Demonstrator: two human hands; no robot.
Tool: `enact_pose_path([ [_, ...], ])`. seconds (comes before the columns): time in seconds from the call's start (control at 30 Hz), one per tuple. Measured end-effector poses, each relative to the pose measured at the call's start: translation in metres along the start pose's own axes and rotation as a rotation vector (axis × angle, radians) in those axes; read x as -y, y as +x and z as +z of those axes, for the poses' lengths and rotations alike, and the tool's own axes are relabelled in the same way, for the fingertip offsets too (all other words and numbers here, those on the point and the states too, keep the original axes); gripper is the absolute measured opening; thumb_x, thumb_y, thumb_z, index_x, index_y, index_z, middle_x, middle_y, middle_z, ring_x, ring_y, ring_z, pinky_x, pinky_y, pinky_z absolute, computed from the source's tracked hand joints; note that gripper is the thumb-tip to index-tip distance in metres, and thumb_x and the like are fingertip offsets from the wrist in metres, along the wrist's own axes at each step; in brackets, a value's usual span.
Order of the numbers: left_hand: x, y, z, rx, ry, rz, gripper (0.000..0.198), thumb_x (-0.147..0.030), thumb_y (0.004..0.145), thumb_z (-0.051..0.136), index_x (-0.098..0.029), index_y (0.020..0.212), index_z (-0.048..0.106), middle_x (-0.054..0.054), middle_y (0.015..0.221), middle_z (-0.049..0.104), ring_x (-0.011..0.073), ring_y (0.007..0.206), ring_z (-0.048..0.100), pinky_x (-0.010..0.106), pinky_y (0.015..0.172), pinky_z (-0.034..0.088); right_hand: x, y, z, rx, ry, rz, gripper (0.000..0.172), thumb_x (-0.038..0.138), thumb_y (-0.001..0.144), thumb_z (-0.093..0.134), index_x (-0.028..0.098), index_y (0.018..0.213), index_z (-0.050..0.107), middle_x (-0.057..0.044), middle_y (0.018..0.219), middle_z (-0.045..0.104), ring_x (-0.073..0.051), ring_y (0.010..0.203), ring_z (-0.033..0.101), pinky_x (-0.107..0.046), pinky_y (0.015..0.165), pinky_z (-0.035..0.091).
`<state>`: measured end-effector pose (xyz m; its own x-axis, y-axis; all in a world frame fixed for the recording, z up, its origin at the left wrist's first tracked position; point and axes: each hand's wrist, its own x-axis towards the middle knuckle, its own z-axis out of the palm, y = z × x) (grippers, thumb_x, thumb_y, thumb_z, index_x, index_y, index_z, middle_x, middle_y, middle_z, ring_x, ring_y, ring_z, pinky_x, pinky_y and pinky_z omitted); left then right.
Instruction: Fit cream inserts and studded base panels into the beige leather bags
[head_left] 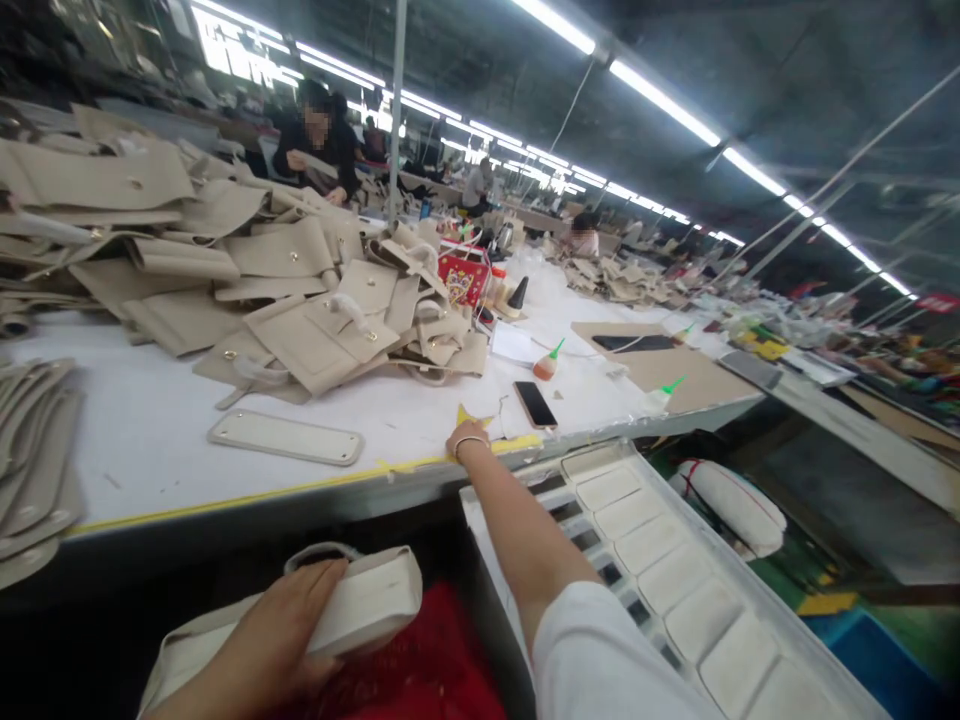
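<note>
My left hand (289, 625) grips a cream handbag piece (375, 600) with a thin grey handle loop, held low in front of the table edge above red cloth. My right hand (468, 440) reaches out to the table's front edge, its fingers curled down beside a small pointed yellow piece (474, 413); what lies under the fingers is hidden. A flat, rounded cream panel (285, 437) with small holes at its ends rests on the table to the left of my right hand. A black phone (535, 405) lies just right of that hand.
Beige bag pieces (300, 260) form a big heap at the back left. Stacked strips (37, 460) sit at the left edge. Glue bottles with green tips (547, 364) stand beyond the phone. A tray of cream panels (667, 560) is at lower right. Other people work farther back.
</note>
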<state>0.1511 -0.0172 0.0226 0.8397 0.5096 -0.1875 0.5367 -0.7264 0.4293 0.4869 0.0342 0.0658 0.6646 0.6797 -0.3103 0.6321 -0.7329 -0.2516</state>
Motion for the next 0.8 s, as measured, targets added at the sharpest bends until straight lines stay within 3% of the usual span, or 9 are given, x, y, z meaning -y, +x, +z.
enact_pose_path([
  [0.13, -0.014, 0.01, -0.015, 0.052, -0.03, 0.027, 0.076, -0.038, 0.056, 0.065, -0.014, 0.125, 0.044, 0.017, 0.129, 0.048, 0.0298, 0.117, 0.046, 0.04, 0.1, 0.033, -0.035, -0.004, 0.015, 0.024, -0.1, 0.05, 0.07, 0.019, 0.067, 0.065, 0.004, 0.128, 0.035, -0.028, 0.127, 0.037, -0.035, 0.117, 0.042, -0.044, 0.09, 0.038],
  [0.27, -0.029, 0.025, -0.014, 0.075, -0.061, 0.037, 0.079, -0.042, 0.055, 0.068, -0.013, 0.124, 0.042, 0.018, 0.124, 0.051, 0.0315, 0.112, 0.049, 0.042, 0.097, 0.035, -0.048, -0.006, 0.024, -0.007, -0.167, 0.006, 0.07, 0.012, 0.064, 0.065, 0.008, 0.127, 0.033, -0.024, 0.124, 0.041, -0.038, 0.115, 0.042, -0.05, 0.089, 0.035],
  [0.43, -0.046, 0.037, -0.005, 0.041, -0.071, 0.066, 0.084, -0.049, 0.054, 0.068, -0.014, 0.125, 0.041, 0.017, 0.122, 0.052, 0.0322, 0.109, 0.05, 0.043, 0.095, 0.035, -0.04, -0.012, 0.017, -0.12, -0.17, -0.179, 0.045, 0.009, 0.07, 0.055, 0.01, 0.114, 0.044, -0.02, 0.107, 0.054, -0.033, 0.104, 0.051, -0.045, 0.085, 0.039],
  [0.57, -0.047, 0.048, -0.013, 0.092, -0.186, 0.072, 0.085, -0.052, 0.051, 0.07, -0.018, 0.124, 0.045, 0.014, 0.123, 0.053, 0.0322, 0.108, 0.051, 0.041, 0.093, 0.037, -0.052, -0.039, 0.007, -0.127, -0.069, -0.33, 0.053, 0.012, 0.069, 0.054, 0.011, 0.12, 0.04, -0.014, 0.103, 0.058, -0.026, 0.093, 0.057, -0.035, 0.078, 0.043],
  [0.63, -0.041, 0.057, -0.022, 0.192, -0.34, 0.076, 0.08, -0.056, 0.054, 0.069, -0.021, 0.124, 0.048, 0.01, 0.121, 0.056, 0.0302, 0.107, 0.052, 0.038, 0.092, 0.037, -0.068, -0.062, 0.002, -0.073, 0.072, -0.456, 0.066, 0.016, 0.069, 0.055, 0.013, 0.131, 0.03, -0.01, 0.103, 0.059, -0.022, 0.087, 0.057, -0.032, 0.076, 0.044],
  [0.7, -0.035, 0.069, -0.029, 0.299, -0.56, 0.1, 0.066, -0.059, 0.065, 0.06, -0.022, 0.119, 0.054, 0.007, 0.12, 0.058, 0.0266, 0.108, 0.052, 0.034, 0.095, 0.035, -0.086, -0.088, -0.001, 0.068, 0.209, -0.579, 0.076, 0.022, 0.069, 0.058, 0.015, 0.136, 0.023, -0.008, 0.105, 0.059, -0.02, 0.087, 0.057, -0.031, 0.077, 0.044],
  [0.8, -0.03, 0.085, -0.032, 0.41, -0.924, 0.004, 0.054, -0.061, 0.078, 0.04, -0.021, 0.108, 0.061, 0.004, 0.115, 0.062, 0.0221, 0.108, 0.053, 0.031, 0.096, 0.035, -0.101, -0.121, 0.001, 0.305, 0.247, -0.678, 0.068, 0.039, 0.071, 0.061, 0.018, 0.131, 0.038, -0.007, 0.114, 0.058, -0.02, 0.097, 0.055, -0.029, 0.083, 0.041],
])
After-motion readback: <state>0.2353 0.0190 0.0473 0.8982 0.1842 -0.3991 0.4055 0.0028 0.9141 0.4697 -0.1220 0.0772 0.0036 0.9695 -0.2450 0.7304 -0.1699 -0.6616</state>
